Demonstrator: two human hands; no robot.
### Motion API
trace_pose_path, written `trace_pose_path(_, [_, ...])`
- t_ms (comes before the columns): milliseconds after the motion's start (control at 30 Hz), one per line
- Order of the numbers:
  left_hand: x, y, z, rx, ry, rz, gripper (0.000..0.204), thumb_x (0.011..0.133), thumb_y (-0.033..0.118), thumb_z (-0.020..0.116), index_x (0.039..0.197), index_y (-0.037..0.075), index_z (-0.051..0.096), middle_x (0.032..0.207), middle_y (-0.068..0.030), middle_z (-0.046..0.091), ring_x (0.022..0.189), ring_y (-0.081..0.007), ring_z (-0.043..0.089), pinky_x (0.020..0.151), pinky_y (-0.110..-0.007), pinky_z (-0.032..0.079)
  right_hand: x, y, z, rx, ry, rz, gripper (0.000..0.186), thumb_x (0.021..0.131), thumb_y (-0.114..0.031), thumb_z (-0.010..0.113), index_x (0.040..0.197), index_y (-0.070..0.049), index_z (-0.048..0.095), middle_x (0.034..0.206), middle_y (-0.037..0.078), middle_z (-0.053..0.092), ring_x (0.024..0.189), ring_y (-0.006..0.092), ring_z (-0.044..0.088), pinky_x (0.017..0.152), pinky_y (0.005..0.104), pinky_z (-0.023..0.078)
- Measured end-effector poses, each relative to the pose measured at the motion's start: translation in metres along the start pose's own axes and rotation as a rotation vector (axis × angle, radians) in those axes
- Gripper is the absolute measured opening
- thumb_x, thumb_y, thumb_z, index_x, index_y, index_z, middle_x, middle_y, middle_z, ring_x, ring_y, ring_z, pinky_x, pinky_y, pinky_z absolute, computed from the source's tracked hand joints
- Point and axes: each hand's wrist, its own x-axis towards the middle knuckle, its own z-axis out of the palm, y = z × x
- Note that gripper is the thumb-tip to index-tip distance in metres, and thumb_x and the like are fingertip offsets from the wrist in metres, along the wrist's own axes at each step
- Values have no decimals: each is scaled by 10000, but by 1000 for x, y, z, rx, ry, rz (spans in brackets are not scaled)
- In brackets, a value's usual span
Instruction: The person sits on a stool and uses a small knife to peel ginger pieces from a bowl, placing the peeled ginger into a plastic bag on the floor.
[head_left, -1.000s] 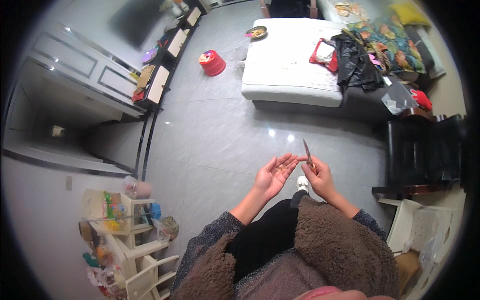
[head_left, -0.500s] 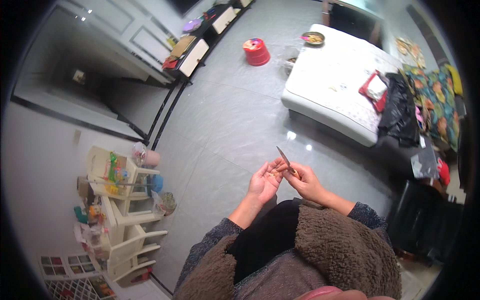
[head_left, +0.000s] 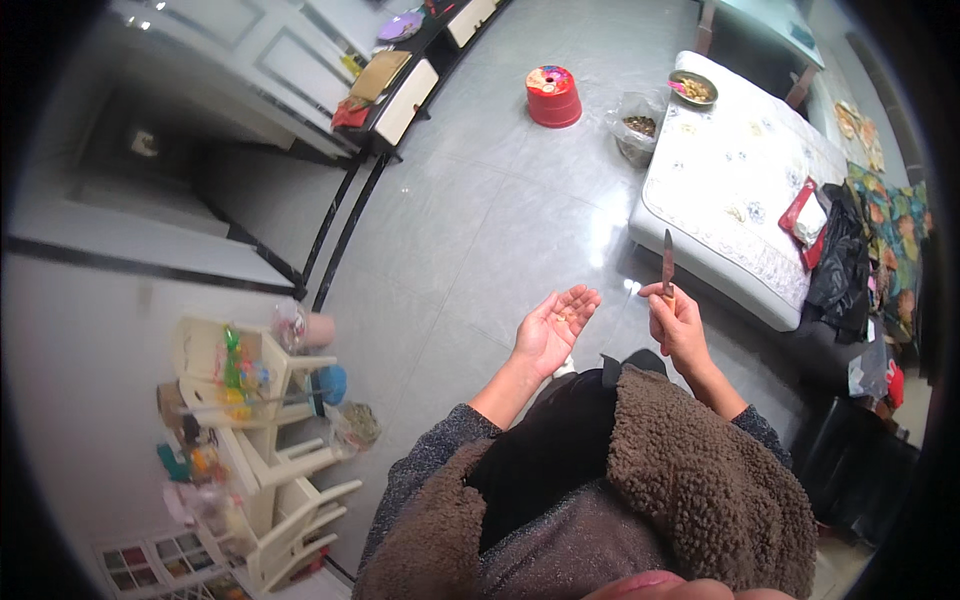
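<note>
My left hand (head_left: 545, 335) is turned palm up with its fingers stretched out. On that palm lie small pale pieces (head_left: 562, 318), too small to name. To its right, and apart from it, my right hand (head_left: 683, 332) is closed around the handle of a knife (head_left: 668, 262). The knife's dark, narrow blade points up and away from me, and its handle looks orange-brown where it shows between the fingers. Blade and left hand do not touch.
Ahead right is a white padded bed-like surface (head_left: 720, 215) bearing a bowl of food pieces (head_left: 693, 88). Beside it stand a clear bag with dark bits (head_left: 640, 127) and a red round stool (head_left: 553, 98). Cream plastic chairs (head_left: 290, 520) holding toys are at left.
My hands have moved apart: the right hand with the knife has gone right and away from the left palm. The knife now points more upright. The whole view has shifted slightly.
</note>
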Motion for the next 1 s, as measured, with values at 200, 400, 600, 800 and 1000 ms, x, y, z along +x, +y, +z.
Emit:
trace_pose_path(200, [90,48,21,23,-52,-166,434,1065,228,323,1273,-128,459,1304,-265,533,1252,-360,525,1065,-407,469,84,-7,-11,-52,151,-86,187,1010,-173,518,1092,-21,589,538,-60,395,396,34,297,348,216,222])
trace_pose_path(400, [192,123,58,82,-7,-66,416,1060,205,337,1275,-130,457,1325,-275,517,1257,-366,521,1079,-412,462,208,-27,-42,-52,206,-127,198,1012,-192,516,1090,-29,599,563,-69,391,413,32,309,341,212,221])
trace_pose_path(600, [266,197,115,131,88,12,380,1056,200,377,1245,-112,486,1296,-253,532,1258,-352,521,1070,-401,478,349,-79,-26,-86,25,-94,198,1004,-196,535,1085,-37,621,607,-92,392,488,19,331,440,204,265])
trace_pose_path(800, [358,248,140,130,88,-35,344,1051,179,401,1221,-104,499,1291,-244,534,1243,-340,535,1071,-392,481,459,-110,-8,-44,-98,-114,190,998,-195,557,1082,-37,620,617,-91,401,505,14,348,453,201,271])
trace_pose_path(1000, [490,307,164,239,74,-245,310,1033,151,455,1204,-104,502,1279,-245,543,1222,-338,555,1047,-385,500,530,-109,-48,-2,256,-63,183,999,-188,544,1070,-39,624,619,-95,398,510,15,337,460,205,269])
